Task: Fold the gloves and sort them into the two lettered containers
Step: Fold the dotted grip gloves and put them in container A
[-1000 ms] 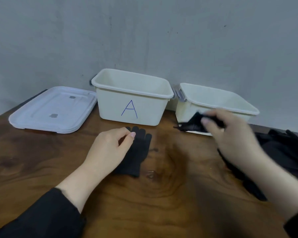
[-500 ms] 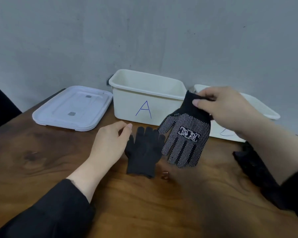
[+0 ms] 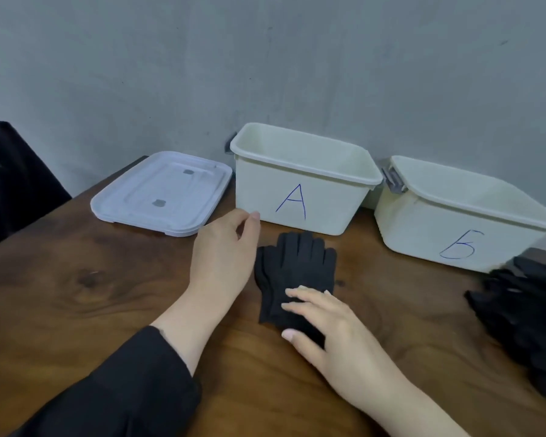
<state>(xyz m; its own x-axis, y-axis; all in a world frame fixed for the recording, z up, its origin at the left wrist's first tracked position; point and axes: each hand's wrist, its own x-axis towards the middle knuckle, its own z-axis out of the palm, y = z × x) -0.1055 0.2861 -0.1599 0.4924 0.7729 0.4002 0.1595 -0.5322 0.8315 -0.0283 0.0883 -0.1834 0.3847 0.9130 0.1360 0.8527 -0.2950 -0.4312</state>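
A black glove (image 3: 297,266) lies flat on the wooden table (image 3: 76,298) in front of the white container marked A (image 3: 256,197), fingers pointing at it. It looks like two gloves stacked; I cannot tell for sure. My right hand (image 3: 338,335) presses straight fingers on the cuff end. My left hand (image 3: 224,257) rests just left of the glove, loosely curled and holding nothing. The second white container, marked with a B-like letter (image 3: 423,228), stands at the right. Both containers look empty.
A heap of black gloves (image 3: 524,313) lies at the right edge of the table, below the right container. A white lid (image 3: 161,190) lies flat left of container A. A dark shape (image 3: 10,171) stands beyond the table's left edge. A grey wall runs behind.
My right hand lifted a dotted black glove from the right, carried it over and laid it down on the plain glove; it now presses there. The left hand stayed beside the glove.
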